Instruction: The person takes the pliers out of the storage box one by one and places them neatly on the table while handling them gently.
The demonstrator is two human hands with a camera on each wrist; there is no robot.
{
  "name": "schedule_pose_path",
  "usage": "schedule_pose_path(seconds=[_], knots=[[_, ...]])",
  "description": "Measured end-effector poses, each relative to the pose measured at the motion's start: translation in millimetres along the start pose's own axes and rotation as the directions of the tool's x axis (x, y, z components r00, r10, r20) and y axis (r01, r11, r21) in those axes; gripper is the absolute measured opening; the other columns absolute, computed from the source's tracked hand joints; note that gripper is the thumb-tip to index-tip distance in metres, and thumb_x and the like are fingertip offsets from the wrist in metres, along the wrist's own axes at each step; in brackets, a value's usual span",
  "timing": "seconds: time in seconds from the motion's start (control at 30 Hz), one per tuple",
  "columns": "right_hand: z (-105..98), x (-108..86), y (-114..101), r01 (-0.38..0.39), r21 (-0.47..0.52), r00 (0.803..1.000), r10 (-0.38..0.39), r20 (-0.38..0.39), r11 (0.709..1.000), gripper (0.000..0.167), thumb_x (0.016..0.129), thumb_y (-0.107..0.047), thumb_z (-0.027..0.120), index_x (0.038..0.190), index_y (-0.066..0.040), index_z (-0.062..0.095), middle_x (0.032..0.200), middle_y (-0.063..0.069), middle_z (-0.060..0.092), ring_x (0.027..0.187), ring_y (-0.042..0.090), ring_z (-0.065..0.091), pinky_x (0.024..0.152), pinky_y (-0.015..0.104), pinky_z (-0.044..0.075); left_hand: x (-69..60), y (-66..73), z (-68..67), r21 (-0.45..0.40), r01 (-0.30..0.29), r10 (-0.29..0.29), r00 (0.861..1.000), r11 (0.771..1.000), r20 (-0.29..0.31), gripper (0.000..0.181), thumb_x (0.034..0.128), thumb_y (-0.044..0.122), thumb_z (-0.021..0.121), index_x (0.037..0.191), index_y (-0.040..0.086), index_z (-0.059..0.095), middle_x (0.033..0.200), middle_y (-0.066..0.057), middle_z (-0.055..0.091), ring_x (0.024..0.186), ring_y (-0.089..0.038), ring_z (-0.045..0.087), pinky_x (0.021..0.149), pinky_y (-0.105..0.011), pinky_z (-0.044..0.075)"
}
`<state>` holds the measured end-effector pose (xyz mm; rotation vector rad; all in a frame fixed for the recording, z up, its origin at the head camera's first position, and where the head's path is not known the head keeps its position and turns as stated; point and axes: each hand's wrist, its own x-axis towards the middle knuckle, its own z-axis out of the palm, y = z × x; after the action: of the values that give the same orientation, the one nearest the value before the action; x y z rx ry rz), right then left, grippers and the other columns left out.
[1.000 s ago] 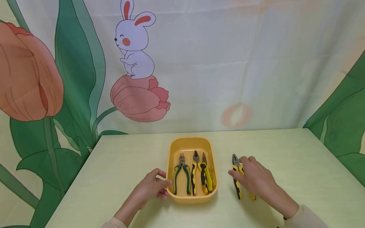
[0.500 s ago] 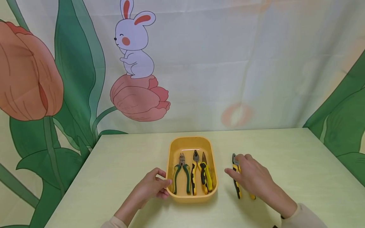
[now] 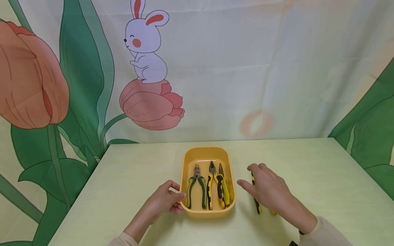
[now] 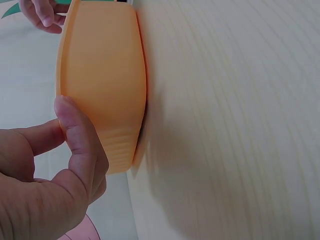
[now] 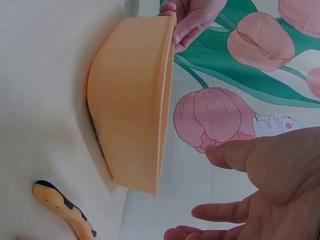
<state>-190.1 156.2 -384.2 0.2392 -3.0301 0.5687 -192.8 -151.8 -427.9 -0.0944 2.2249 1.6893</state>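
Observation:
My left hand (image 3: 166, 200) pinches the left rim of a yellow plastic tray (image 3: 207, 214) between thumb and fingers; the left wrist view shows the same grip on the tray's wall (image 4: 102, 60). Inside lie green-handled pliers (image 3: 203, 193), yellow-and-black pliers (image 3: 209, 193) and another yellow-and-black pair with a pointed nose (image 3: 226, 193). To the right of the tray, my right hand (image 3: 271, 188) hovers over one more pair of yellow-and-black pliers (image 3: 257, 206), mostly hidden under it. Its fingers are spread and hold nothing; in the right wrist view one plier handle (image 5: 62, 207) lies below, apart from the fingers.
A pale wood-grain table (image 3: 129, 171) carries everything. Behind it hangs a cloth backdrop (image 3: 215, 85) printed with tulips and a rabbit, meeting the table's back edge.
My right hand has drifted left and slightly up, now covering the head of the loose pliers, which stay in place. The left hand and tray hold still.

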Motion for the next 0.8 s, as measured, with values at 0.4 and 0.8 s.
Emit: schedule_pose_path(seconds=[0.4,0.8], knots=[[-3,3.5,-13,0.043,0.015,0.999,-0.043,-0.012,0.999,0.056,0.097,-0.043,0.072,0.130,0.000,0.062,0.107,0.013,0.063,0.072,0.017,0.053,0.056,0.033,0.050,-0.8,0.0,0.8,0.004,0.000,0.000,1.000,1.000,-0.012,0.029,0.0998,0.004,0.067,0.118,-0.005,0.047,0.082,-0.014,0.062,0.060,-0.018,0.063,0.057,-0.028,0.060],[-3,8.6,-27,0.059,0.031,0.998,-0.059,0.011,0.998,0.054,0.097,-0.041,0.072,0.131,0.000,0.062,0.110,0.014,0.062,0.072,0.018,0.052,0.058,0.032,0.050,-0.4,-2.6,-1.2,-0.025,-0.022,0.022,1.000,0.999,0.016,0.031,0.0994,0.004,0.067,0.119,-0.006,0.045,0.081,-0.012,0.060,0.060,-0.018,0.062,0.057,-0.028,0.059]])
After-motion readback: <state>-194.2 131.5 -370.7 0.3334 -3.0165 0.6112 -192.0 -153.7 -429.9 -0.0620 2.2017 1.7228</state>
